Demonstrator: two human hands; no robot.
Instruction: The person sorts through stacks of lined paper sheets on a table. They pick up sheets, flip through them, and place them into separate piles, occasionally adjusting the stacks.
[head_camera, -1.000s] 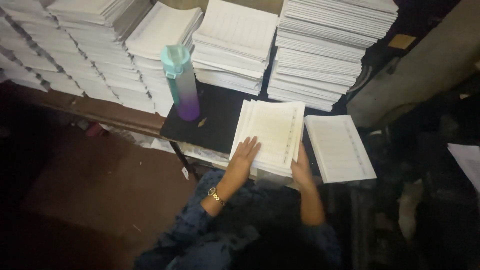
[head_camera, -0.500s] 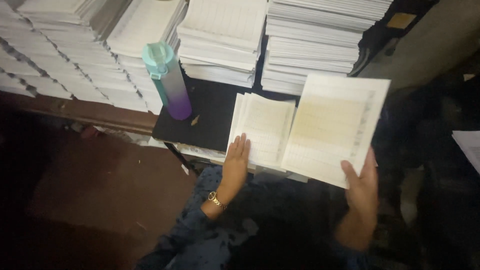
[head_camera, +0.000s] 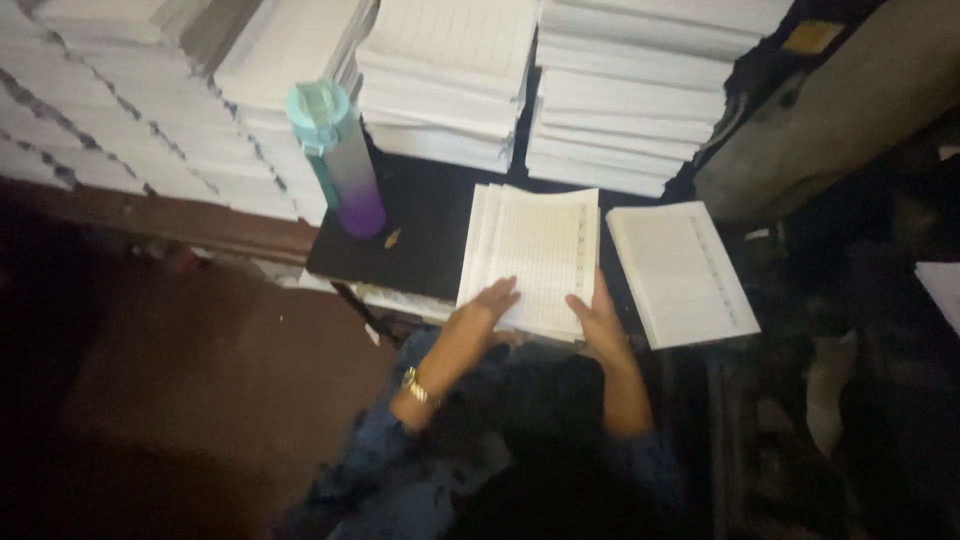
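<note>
Water bottle (head_camera: 338, 160) is standing upright on the dark table (head_camera: 430, 230). Left hand (head_camera: 478, 311) is lying open, flat on the near stack of ruled sheets (head_camera: 535, 255). Right hand (head_camera: 598, 318) is pressing the same stack's lower edge, fingers spread. Second stack (head_camera: 682, 272) is lying just beside.

Sheets under our hands: white ruled matt paper stack (head_camera: 535, 255).
Bottle: tall teal-to-purple smooth plastic bottle (head_camera: 338, 160), slightly glossy.
Tabletop: black matt board (head_camera: 425, 225).
Our wrist: gold shiny metal watch (head_camera: 412, 385).
</note>
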